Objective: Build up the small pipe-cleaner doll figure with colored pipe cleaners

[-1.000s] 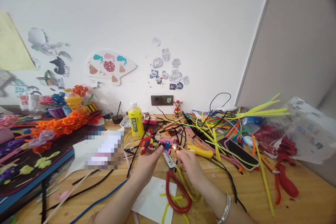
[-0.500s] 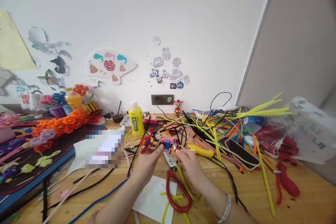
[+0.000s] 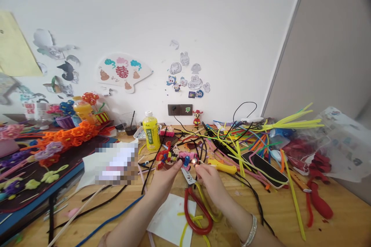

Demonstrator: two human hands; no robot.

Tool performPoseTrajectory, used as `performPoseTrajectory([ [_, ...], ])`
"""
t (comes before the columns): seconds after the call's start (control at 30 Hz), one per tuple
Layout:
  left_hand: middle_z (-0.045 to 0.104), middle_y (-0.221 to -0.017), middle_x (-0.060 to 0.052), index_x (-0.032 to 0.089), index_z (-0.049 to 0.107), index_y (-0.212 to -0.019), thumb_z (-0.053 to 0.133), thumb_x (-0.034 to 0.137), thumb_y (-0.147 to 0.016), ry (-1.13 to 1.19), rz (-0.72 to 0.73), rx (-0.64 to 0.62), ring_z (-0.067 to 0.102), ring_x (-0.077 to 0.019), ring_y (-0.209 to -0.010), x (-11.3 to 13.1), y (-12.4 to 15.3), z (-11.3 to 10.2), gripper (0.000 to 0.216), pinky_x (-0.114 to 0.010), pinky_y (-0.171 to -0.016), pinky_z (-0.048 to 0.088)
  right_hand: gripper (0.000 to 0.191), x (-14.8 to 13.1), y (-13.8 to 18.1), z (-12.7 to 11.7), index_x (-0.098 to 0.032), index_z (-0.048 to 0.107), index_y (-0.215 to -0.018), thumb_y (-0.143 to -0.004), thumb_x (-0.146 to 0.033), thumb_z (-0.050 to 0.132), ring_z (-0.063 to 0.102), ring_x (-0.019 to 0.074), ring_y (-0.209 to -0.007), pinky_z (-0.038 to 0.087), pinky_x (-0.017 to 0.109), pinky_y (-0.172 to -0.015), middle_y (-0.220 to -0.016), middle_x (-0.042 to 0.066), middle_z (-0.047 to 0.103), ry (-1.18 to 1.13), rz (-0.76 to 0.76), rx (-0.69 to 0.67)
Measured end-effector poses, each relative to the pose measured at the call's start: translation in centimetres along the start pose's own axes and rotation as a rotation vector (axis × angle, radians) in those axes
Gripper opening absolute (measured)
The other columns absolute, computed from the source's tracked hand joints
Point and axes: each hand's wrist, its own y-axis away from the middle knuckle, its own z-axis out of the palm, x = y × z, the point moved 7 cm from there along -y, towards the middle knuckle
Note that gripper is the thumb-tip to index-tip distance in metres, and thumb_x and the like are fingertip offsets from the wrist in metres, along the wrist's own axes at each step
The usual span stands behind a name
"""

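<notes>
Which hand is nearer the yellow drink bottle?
Left. The left hand is just below and right of the yellow drink bottle; the right hand sits farther right, beyond the red-handled scissors.

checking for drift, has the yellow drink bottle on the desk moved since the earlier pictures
No. The yellow drink bottle stands in the same place, left of and below the wall socket, as before; both shift slightly together in the picture, so only the camera moved.

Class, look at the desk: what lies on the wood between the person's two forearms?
In the head view, a white paper sheet and red-handled scissors lie between left hand and right hand.
</notes>
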Motion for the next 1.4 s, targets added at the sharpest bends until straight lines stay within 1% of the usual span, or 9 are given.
performPoseTrajectory([
  [0.17, 0.066, -0.105, -0.010, 0.017, 0.062, -0.100, 0.079, 0.026, -0.054, -0.011, -0.009, 0.009, 0.058, -0.0252, -0.102, -0.1, 0.0, -0.1, 0.049, -0.038, -0.093, 0.041, 0.030, 0.4, 0.0, -0.1, -0.020, 0.038, -0.053, -0.074, -0.039, 0.044, 0.031, 0.0111, -0.053, 0.025, 0.023, -0.049, -0.052, -0.005, 0.031, -0.026, 0.039, 0.017],
  [0.3, 0.068, -0.102, -0.010, 0.016, 0.063, -0.099, 0.079, 0.026, -0.053, -0.004, -0.026, 0.024, 0.059, -0.0248, -0.099, -0.2, 0.0, -0.3, 0.050, -0.038, -0.092, 0.041, 0.031, 0.6, -0.2, -0.6, -0.020, 0.035, -0.050, -0.073, -0.039, 0.045, 0.033, 0.0118, -0.053, 0.027, 0.024, -0.049, -0.051, -0.005, 0.031, 0.001, 0.021, 0.072],
  [0.5, 0.069, -0.096, -0.010, 0.015, 0.064, -0.093, 0.079, 0.026, -0.054, -0.012, -0.020, 0.008, 0.061, -0.0231, -0.094, -0.3, 0.0, -0.4, 0.043, -0.037, -0.091, 0.042, 0.032, 0.6, -0.4, -0.7, -0.020, 0.035, -0.049, -0.072, -0.039, 0.047, 0.033, 0.0118, -0.051, 0.028, 0.024, -0.048, -0.050, -0.005, 0.031, -0.015, 0.004, 0.068],
  [0.7, 0.069, -0.095, -0.006, 0.017, 0.064, -0.094, 0.079, 0.026, -0.053, 0.009, -0.015, 0.019, 0.061, -0.0213, -0.094, 0.0, 0.0, -0.2, 0.046, -0.033, -0.090, 0.044, 0.033, 0.4, -0.2, -0.4, -0.021, 0.034, -0.049, -0.074, -0.041, 0.045, 0.031, 0.0118, -0.051, 0.024, 0.025, -0.049, -0.051, -0.005, 0.029, -0.026, 0.009, 0.033],
  [0.87, 0.070, -0.078, -0.002, 0.017, 0.065, -0.081, 0.077, 0.026, -0.057, 0.058, -0.034, 0.025, 0.063, -0.0151, -0.081, 0.2, -0.1, -0.3, 0.028, -0.025, -0.080, 0.048, 0.036, 0.4, -0.4, -1.3, -0.022, 0.034, -0.050, -0.073, -0.046, 0.049, 0.026, 0.0108, -0.045, 0.018, 0.027, -0.045, -0.049, -0.005, 0.029, -0.133, 0.066, 0.077],
  [1.03, 0.068, -0.082, 0.000, 0.019, 0.063, -0.085, 0.071, 0.025, -0.067, 0.160, 0.001, -0.001, 0.063, -0.0110, -0.076, 0.7, -0.6, -0.4, 0.020, -0.021, -0.071, 0.049, 0.041, 0.4, -0.4, -1.6, -0.022, 0.036, -0.053, -0.071, -0.057, 0.046, 0.018, 0.0078, -0.040, 0.015, 0.025, -0.041, -0.045, -0.008, 0.027, -0.234, 0.140, 0.123],
  [1.2, 0.067, -0.075, 0.002, 0.018, 0.062, -0.080, 0.069, 0.024, -0.069, 0.203, -0.050, 0.001, 0.062, -0.0095, -0.067, 0.6, -0.8, -0.6, 0.014, -0.020, -0.060, 0.051, 0.045, 0.8, -0.4, -1.2, -0.021, 0.039, -0.055, -0.069, -0.063, 0.046, 0.019, 0.0068, -0.038, 0.013, 0.023, -0.040, -0.042, -0.009, 0.027, -0.261, 0.157, 0.094],
  [1.3, 0.066, -0.073, 0.002, 0.018, 0.062, -0.082, 0.069, 0.025, -0.069, 0.209, -0.073, 0.004, 0.061, -0.0090, -0.062, 0.6, -0.8, -0.6, 0.016, -0.019, -0.056, 0.052, 0.044, 0.6, -0.3, -1.1, -0.020, 0.041, -0.055, -0.070, -0.061, 0.046, 0.022, 0.0071, -0.038, 0.017, 0.022, -0.039, -0.042, -0.009, 0.028, -0.241, 0.123, 0.093],
  [1.4, 0.067, -0.073, 0.001, 0.016, 0.062, -0.082, 0.069, 0.027, -0.068, 0.188, -0.092, 0.001, 0.061, -0.0093, -0.062, 0.5, -0.7, -0.5, 0.018, -0.018, -0.054, 0.051, 0.035, -0.6, 0.1, -1.0, -0.018, 0.047, -0.059, -0.071, -0.050, 0.053, 0.036, 0.0092, -0.045, 0.028, 0.021, -0.043, -0.049, -0.006, 0.039, -0.122, -0.010, 0.106],
])
